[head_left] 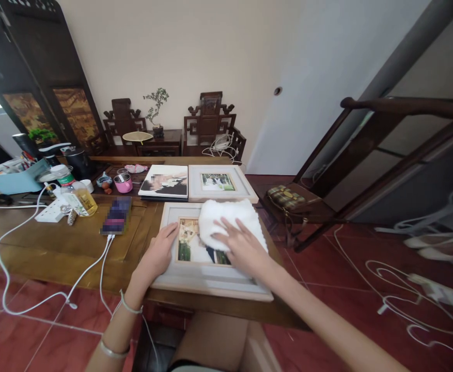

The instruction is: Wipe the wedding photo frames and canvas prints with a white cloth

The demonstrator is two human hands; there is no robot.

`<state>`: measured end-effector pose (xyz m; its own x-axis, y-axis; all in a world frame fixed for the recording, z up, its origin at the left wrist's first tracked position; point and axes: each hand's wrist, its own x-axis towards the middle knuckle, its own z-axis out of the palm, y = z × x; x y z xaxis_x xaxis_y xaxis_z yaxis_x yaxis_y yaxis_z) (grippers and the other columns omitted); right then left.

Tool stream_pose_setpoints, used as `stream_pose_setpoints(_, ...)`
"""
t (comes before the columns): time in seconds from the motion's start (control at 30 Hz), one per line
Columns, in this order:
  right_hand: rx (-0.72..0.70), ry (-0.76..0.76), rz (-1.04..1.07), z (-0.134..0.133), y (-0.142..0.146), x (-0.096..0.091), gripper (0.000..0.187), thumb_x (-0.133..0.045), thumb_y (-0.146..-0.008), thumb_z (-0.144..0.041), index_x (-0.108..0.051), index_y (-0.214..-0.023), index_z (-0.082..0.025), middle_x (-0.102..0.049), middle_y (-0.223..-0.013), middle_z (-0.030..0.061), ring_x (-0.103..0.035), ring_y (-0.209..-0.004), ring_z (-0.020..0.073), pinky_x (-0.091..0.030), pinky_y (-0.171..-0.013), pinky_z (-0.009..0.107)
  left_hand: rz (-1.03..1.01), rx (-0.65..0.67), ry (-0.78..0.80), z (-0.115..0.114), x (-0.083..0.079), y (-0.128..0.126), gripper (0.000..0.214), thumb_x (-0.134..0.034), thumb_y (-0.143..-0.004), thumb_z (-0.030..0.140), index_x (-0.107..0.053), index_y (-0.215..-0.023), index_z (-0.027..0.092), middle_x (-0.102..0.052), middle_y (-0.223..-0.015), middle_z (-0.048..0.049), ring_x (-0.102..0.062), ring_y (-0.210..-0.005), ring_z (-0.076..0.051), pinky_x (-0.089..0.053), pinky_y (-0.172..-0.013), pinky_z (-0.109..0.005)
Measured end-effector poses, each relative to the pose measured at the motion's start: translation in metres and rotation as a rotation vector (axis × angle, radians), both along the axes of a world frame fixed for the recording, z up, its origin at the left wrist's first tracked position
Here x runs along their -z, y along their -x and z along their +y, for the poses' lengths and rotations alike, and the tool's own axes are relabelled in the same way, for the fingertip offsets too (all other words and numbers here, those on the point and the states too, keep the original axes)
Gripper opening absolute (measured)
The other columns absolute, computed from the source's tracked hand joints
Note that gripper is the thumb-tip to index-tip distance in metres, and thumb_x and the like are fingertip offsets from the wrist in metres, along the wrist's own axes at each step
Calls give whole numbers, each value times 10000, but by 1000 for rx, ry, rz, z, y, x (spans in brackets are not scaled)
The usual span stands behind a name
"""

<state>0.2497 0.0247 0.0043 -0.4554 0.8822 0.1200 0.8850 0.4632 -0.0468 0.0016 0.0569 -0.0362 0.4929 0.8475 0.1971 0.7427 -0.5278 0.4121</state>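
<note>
White cloth (230,209) lies under the spread right hand (242,244) on the near frame (211,279), set flat on the counter (82,245), likely for firm backing. The left hand (161,253) seemingly steadies its left side; whether pinching, I cannot tell.

A hand could pass along the bare surface (147,213) between the phone (116,216) and near frame (189,271); beyond, the album (165,182) and far frame (218,182) block it.

Left fingers (167,232) rest on a picture frame (211,279); right fingers (229,228) lie spread on a white cloth (232,208) atop it.
</note>
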Motion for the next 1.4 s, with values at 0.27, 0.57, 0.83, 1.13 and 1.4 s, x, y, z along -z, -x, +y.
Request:
stream_pose_setpoints(0.27, -42, -34, -82, 22, 0, 1, 599, -435, -644, 64, -586, -1173, -173, -408, -1404, 135, -250, -1333, 335, -166, -1041, 608, -42, -25, -19, -1, 2, -1, 685, -316, -705, -57, -394, -1347, 166, -385, -1422, -91, -327, -1327, -201, -302, -1098, -426)
stream_pose_setpoints(0.57, -252, 394, 79, -101, 6, -42, 642, -396, -622, 52, -584, -1174, -219, -356, -1439, 99, -222, -1347, 308, -203, -1066, 583, -37, -29, -14, 0, 3, -3, 690, -304, -700, -60, -385, -1353, 148, -379, -1425, -105, -318, -1331, -197, -302, -1095, -426)
stream_pose_setpoints(0.83, -104, 131, 71, -12, 4, -1, 677, -421, -635, 88, -477, -1270, -141, -430, -1376, 170, -215, -1354, 288, -240, -1067, 529, -24, 7, -14, 0, 2, 0, 688, -308, -706, -60, -379, -1358, 150, -371, -1431, -100, -306, -1337, -197, -287, -1105, -435)
stream_pose_setpoints(1.13, -112, 66, -11, 17, 11, -2, 651, -418, -617, 100, -585, -1179, -182, -362, -1435, 112, -165, -1358, 340, -163, -1049, 608, -65, -1, -41, 3, 8, 2, 687, -317, -711, -60, -390, -1350, 181, -389, -1420, -95, -324, -1327, -192, -292, -1098, -454)
stream_pose_setpoints(1.4, -226, 480, 73, -88, 2, -46, 720, -345, -553, 101, -614, -1122, -248, -347, -1449, 27, -167, -1369, 243, -201, -1089, 527, -65, -28, -2, -2, 2, -2, 671, -308, -720, -55, -394, -1348, 164, -388, -1420, -103, -316, -1334, -201, -291, -1098, -456)
